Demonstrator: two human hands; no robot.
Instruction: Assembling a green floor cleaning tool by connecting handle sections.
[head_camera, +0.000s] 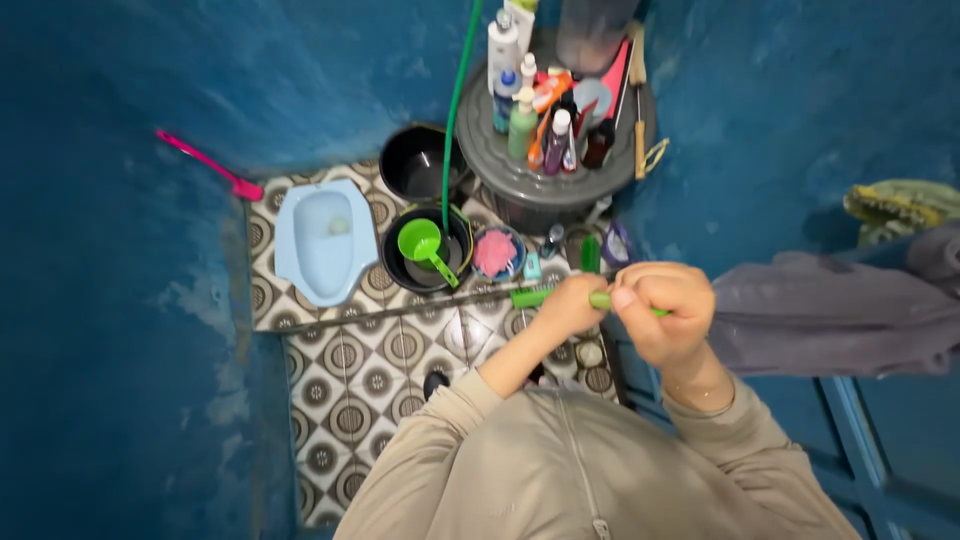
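Holding a thin green plastic brush (560, 296) level above the patterned tile floor (345, 385), both hands have a clenched grip on it: the left hand (568, 305) wraps the middle, the right hand (663, 310) the handle end. Below, a black bucket (400, 262) contains a round green scoop (422, 243). A small bowl (497, 254) keeps something pink. Bottles (523, 125) stand on a grey round lid (520, 180).
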